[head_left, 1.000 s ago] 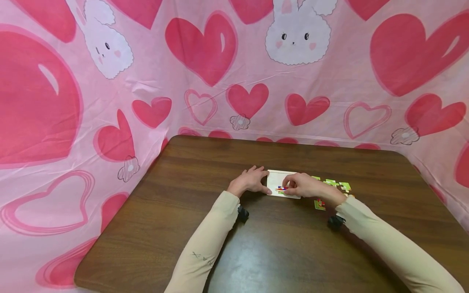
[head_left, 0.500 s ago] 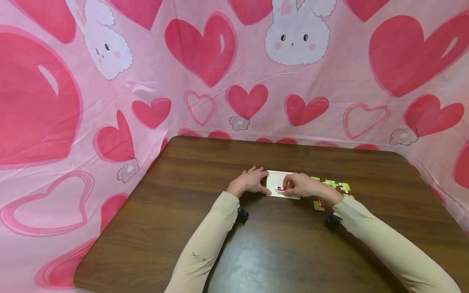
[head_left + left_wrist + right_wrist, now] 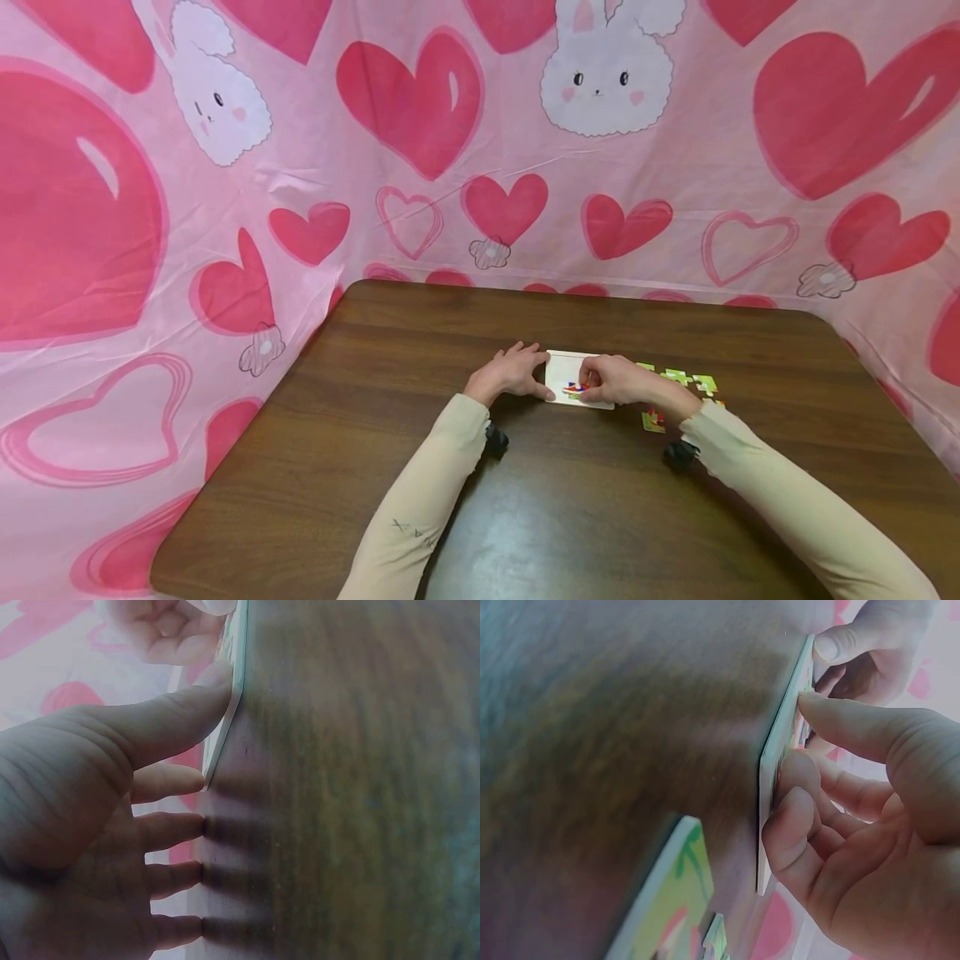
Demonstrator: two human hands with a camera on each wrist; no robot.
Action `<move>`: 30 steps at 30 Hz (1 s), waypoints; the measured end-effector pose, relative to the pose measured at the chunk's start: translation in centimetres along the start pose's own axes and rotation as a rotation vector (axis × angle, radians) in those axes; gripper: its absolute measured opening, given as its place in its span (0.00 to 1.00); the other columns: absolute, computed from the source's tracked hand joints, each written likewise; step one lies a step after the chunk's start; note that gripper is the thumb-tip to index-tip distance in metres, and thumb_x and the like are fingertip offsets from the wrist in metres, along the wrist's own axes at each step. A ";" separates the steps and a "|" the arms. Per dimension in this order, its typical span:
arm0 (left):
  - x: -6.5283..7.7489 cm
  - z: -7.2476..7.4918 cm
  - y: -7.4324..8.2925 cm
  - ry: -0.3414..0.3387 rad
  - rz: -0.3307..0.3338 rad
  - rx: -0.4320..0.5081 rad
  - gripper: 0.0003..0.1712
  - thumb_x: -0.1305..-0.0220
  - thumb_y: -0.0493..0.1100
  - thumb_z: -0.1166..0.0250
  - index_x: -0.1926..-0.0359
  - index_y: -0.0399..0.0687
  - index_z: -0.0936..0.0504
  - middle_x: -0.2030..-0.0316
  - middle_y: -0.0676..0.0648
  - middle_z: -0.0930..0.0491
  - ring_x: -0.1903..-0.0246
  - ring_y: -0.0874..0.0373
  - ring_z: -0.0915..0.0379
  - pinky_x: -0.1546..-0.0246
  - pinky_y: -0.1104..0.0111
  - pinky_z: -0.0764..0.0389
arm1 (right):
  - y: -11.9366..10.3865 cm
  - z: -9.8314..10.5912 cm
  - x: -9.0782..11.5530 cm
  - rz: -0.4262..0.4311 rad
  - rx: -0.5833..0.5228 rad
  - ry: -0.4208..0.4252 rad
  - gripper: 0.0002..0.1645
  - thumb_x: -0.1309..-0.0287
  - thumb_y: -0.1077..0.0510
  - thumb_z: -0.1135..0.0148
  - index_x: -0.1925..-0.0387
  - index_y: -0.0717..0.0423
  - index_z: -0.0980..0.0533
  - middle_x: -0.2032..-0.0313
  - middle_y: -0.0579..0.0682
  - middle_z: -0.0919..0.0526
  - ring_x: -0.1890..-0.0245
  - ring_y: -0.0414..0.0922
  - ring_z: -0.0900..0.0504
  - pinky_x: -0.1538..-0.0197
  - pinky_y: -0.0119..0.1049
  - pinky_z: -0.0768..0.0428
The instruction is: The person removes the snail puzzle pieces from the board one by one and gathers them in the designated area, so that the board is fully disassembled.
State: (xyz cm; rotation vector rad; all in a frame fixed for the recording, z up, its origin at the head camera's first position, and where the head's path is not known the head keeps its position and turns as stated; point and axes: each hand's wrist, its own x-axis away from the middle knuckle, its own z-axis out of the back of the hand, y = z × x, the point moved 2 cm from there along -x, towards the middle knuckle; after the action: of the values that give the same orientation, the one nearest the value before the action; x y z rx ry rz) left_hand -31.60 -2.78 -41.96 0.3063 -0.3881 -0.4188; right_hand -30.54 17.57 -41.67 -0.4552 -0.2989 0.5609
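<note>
A white puzzle board point(image 3: 564, 367) with a raised rim lies on the table. My left hand point(image 3: 516, 370) is at its left side, fingers spread and fairly straight. The left thumb point(image 3: 184, 712) touches the board's near edge, while the index finger is at the far corner and the other fingertips rest on the table. Over the board, my right hand point(image 3: 621, 380) pinches a small colourful puzzle piece point(image 3: 574, 387) between thumb and fingers, down near the front rim. The right fingers partly cover this piece and the board's right part.
Several loose green puzzle pieces point(image 3: 677, 376) lie right of the board, partly behind the right wrist. A green and red piece point(image 3: 654, 420) sits nearer the front. The brown wooden table point(image 3: 420, 333) reaches back to a pink curtain point(image 3: 525, 150) printed with hearts and rabbits.
Almost nothing differs. The right wrist has shifted slightly left while the fingers stay at the same spot on the board; the left hand stays in place.
</note>
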 end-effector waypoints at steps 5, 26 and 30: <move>0.0 0.0 0.0 -0.004 0.003 0.006 0.46 0.42 0.63 0.32 0.26 0.59 0.38 0.23 0.50 0.49 0.22 0.48 0.60 0.24 0.48 0.55 | 0.0 0.0 0.0 0.011 0.002 0.008 0.16 0.48 0.54 0.27 0.66 0.55 0.27 0.76 0.45 0.23 0.76 0.40 0.29 0.72 0.32 0.32; -0.2 0.0 -0.1 0.004 -0.010 -0.002 0.46 0.42 0.63 0.32 0.26 0.58 0.38 0.23 0.49 0.49 0.22 0.47 0.60 0.25 0.47 0.54 | -0.6 0.9 0.9 0.082 -0.121 0.045 0.09 0.41 0.58 0.32 0.71 0.50 0.26 0.77 0.43 0.24 0.79 0.38 0.27 0.76 0.30 0.30; -0.2 -0.1 -0.1 0.008 -0.012 -0.004 0.46 0.42 0.63 0.32 0.26 0.58 0.38 0.23 0.49 0.48 0.22 0.47 0.60 0.25 0.47 0.54 | -0.2 1.2 1.6 0.080 -0.114 0.075 0.10 0.42 0.56 0.31 0.71 0.50 0.26 0.77 0.42 0.25 0.78 0.38 0.29 0.75 0.30 0.31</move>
State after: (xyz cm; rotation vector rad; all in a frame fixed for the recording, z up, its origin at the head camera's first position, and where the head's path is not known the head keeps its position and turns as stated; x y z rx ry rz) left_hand -31.77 -2.72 -42.13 0.3060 -0.3782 -0.4297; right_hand -29.68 18.77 -40.29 -0.5988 -0.2424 0.6055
